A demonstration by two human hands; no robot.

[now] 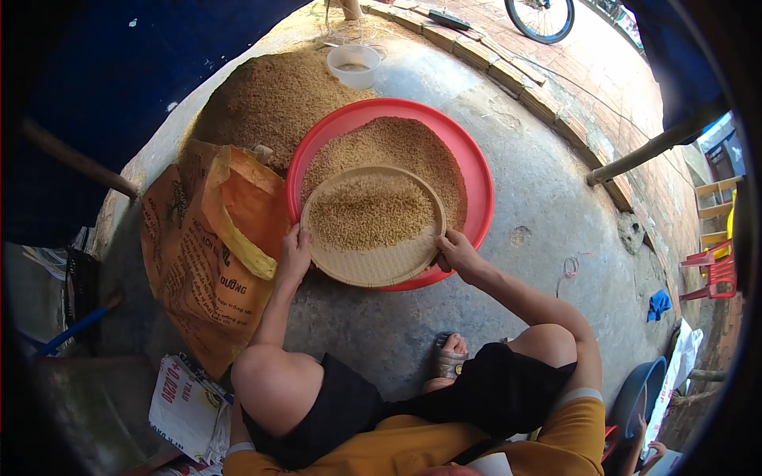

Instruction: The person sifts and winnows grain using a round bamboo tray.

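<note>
The left hand (294,252) grips the near-left rim of a round woven sieve (373,226), fingers curled over its edge; the right hand (454,251) clasps the near-right rim the same way. The sieve sits level over a wide red plastic basin (476,170), both heaped with golden unhusked grain (369,210). This looks like mid-sifting; the next move probably calls for an even two-handed shake, keeping the sieve centred above the basin. The sieve is pale, shallow and finely meshed; the basin smooth and glossy. Beyond lie a loose grain pile (270,99) on rough concrete floor (540,198), a small white tub (354,65) and a crumpled orange sack (210,246)
</note>
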